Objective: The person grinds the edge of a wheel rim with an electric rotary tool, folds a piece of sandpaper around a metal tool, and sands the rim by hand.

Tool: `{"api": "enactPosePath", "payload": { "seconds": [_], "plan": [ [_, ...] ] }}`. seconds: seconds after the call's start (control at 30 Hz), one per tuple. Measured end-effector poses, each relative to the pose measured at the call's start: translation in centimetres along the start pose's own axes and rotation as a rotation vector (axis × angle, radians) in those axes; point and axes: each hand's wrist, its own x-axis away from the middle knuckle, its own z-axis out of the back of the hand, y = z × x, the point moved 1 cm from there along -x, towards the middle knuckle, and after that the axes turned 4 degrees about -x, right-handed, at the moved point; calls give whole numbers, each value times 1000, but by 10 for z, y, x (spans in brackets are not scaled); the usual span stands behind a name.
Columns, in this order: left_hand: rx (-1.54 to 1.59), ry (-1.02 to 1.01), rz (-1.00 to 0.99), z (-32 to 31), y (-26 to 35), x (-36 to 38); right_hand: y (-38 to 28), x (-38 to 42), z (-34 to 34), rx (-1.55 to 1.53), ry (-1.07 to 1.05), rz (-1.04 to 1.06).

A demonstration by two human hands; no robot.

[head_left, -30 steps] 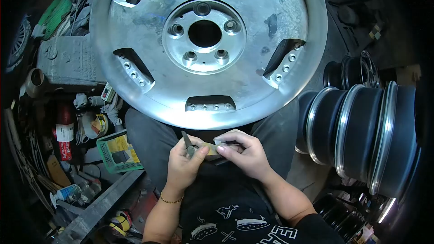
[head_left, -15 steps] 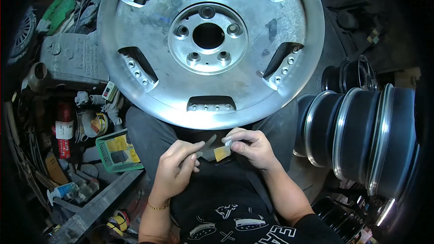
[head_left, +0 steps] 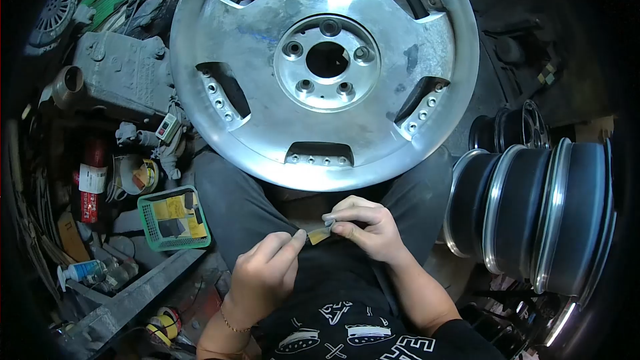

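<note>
Between my hands, over my lap, is a small yellow-backed piece of sandpaper [head_left: 320, 235]. My right hand [head_left: 369, 228] pinches its upper right end between thumb and fingers. The closed fingertips of my left hand [head_left: 270, 261] meet its left edge. The dark strip held earlier in that hand cannot be made out. Just beyond both hands, a large bare-metal wheel [head_left: 263, 127] stands tilted over my knees, with a round centre bore, several bolt holes and cut-out windows. Neither hand touches the wheel.
A green basket [head_left: 207, 235] with yellow and grey sheets sits on the left, beside a grey metal beam [head_left: 143, 287]. Several wheel barrels [head_left: 513, 207] are lined up on the right. A dusty metal casing [head_left: 123, 70] and a red can [head_left: 89, 205] lie left.
My left hand has lowered and closed in on the sandpaper's left edge; its dark strip no longer shows. The sandpaper has tilted. The view has shifted slightly, with the basket now fully visible.
</note>
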Motion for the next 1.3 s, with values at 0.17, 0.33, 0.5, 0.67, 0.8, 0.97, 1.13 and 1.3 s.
{"api": "enactPosePath", "payload": {
  "seconds": [0.17,0.33,0.5,0.67,0.8,0.97,1.13,1.3],
  "plan": [
    [-19,-10,-14,3,-1,-2,1,-6,7,-4,-51,-10],
    [18,42,-86,4,-4,-5,2,-9,13,21,-88,-5],
    [27,-11,-151,8,-3,-11,6,-7,16,-24,-86,-49],
    [21,-28,-174,9,0,-14,7,-5,19,-7,-85,-38],
    [18,-31,-179,9,2,-16,7,-5,20,32,-92,6],
    [24,-44,-182,9,1,-17,7,-8,23,61,-122,33],
    [457,-155,68,15,-4,-19,17,-3,22,-92,-108,-9],
    [687,-45,1,-15,-18,-23,32,-2,12,-273,-9,75]
  ]
}}
